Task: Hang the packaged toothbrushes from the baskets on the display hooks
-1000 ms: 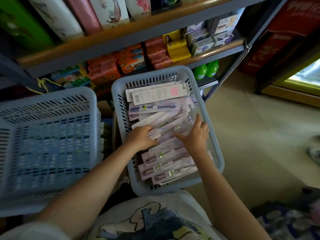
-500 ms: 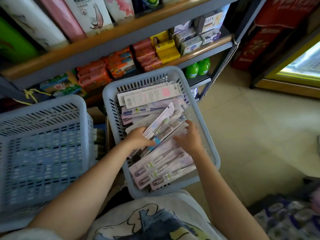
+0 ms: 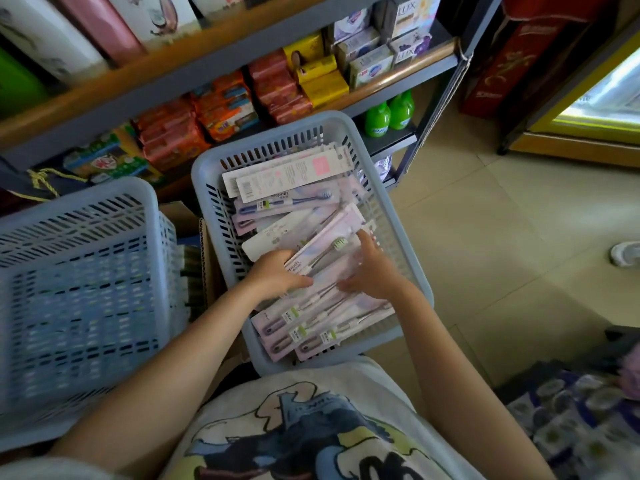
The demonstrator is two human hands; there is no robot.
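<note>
Gathering packs for hanging. Both hands work in the right basket (image 3: 207, 174), which is full of toothbrush packs (image 3: 311, 317). The left hand (image 3: 273, 275) clasps the near end of a lifted bundle (image 3: 322, 247) mid-basket; the right hand (image 3: 372, 271) lies against the bundle's far side, fingers fairly straight, grasping nothing. Best practice, judged from here: square the bundle's edges, keep the hang-holes aligned, then lift clear of the rim. The left basket (image 3: 86, 209) stands beside it.
</note>
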